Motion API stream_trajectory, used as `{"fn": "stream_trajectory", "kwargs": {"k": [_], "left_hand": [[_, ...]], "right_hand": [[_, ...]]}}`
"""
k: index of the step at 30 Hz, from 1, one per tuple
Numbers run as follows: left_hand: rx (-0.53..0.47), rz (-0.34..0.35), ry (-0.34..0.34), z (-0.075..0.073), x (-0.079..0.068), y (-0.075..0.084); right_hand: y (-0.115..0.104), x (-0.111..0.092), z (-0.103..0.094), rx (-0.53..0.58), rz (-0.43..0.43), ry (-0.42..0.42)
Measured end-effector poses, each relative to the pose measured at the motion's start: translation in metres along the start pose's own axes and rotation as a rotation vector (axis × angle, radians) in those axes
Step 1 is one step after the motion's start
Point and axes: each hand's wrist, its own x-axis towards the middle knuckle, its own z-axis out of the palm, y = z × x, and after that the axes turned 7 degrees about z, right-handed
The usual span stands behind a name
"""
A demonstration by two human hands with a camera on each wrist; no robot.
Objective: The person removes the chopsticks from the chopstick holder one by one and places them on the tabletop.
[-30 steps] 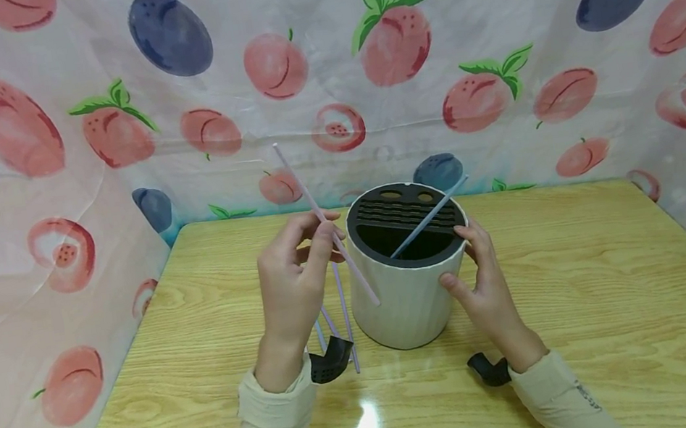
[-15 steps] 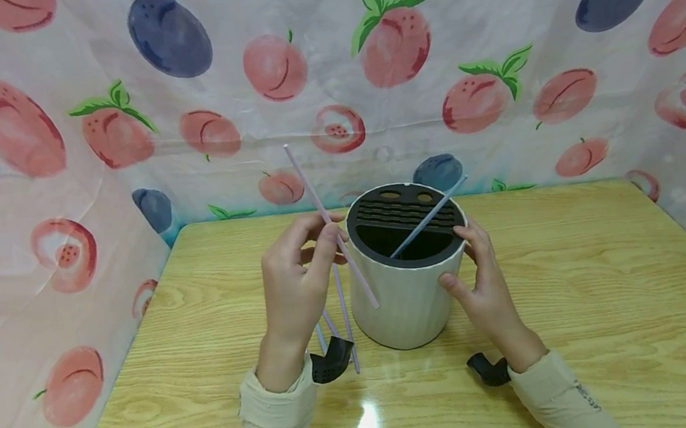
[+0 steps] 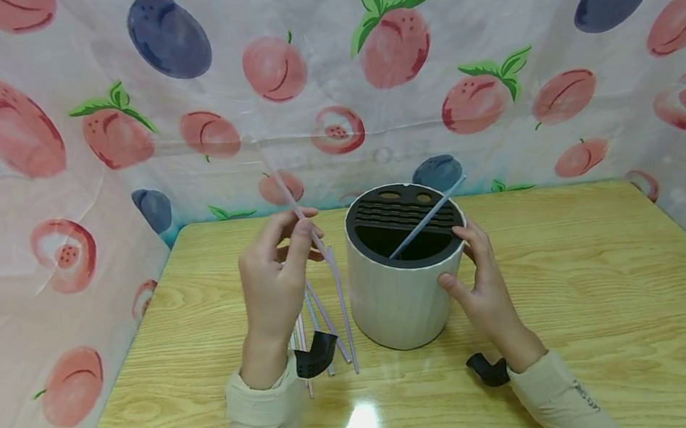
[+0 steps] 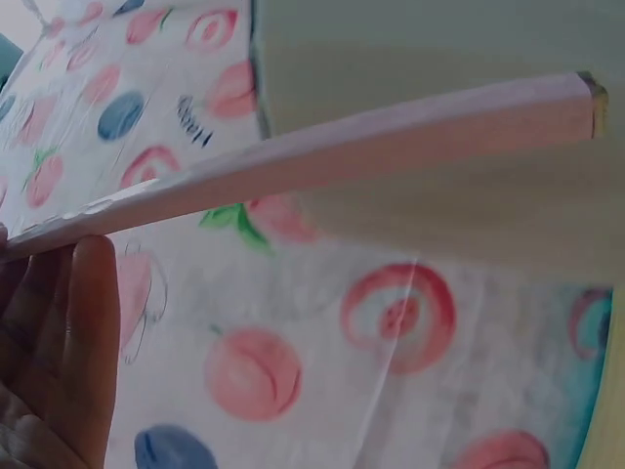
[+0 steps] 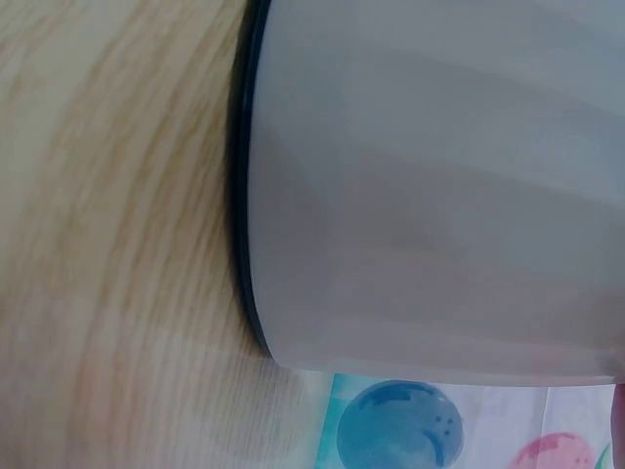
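Note:
My left hand (image 3: 272, 275) pinches a thin, straight pink stick (image 4: 342, 161) that looks like a straw. It slants up and away, left of a white round holder (image 3: 397, 316). In the left wrist view its blunt end points toward the holder's pale side. The holder's black top (image 3: 368, 203) has wavy slots, two round holes and a wide front opening. A blue stick (image 3: 426, 219) leans in that opening, its upper end to the right. My right hand (image 3: 487, 281) grips the holder's right side, with fingers at the rim and the thumb on the front wall.
Several loose pink, lilac and blue sticks lie on the wood-grain table (image 3: 587, 267) left of the holder, including a lilac stick (image 3: 345, 316) close beside it. A fruit-patterned cloth (image 3: 320, 49) hangs behind the table and along its sides.
My left hand and the pink stick shift slightly right, then move left, away from the holder. More loose sticks show on the table. My right hand and the holder stay in place.

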Motion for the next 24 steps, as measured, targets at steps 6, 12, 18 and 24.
{"fn": "stream_trajectory", "kwargs": {"k": [6,12,18,24], "left_hand": [[0.030,-0.061,0.089,-0.023,0.008,0.012],[0.126,-0.115,0.079,-0.028,0.009,0.012],[0.210,-0.164,0.037,-0.034,0.002,-0.020],[0.281,-0.307,-0.039,-0.038,-0.008,-0.053]], "right_hand": [[0.001,0.000,0.000,0.000,0.000,0.002],[-0.005,-0.001,0.000,0.002,0.007,0.006],[-0.032,-0.002,0.001,0.018,-0.007,0.009],[-0.038,-0.003,0.002,0.009,0.009,0.008]]}}
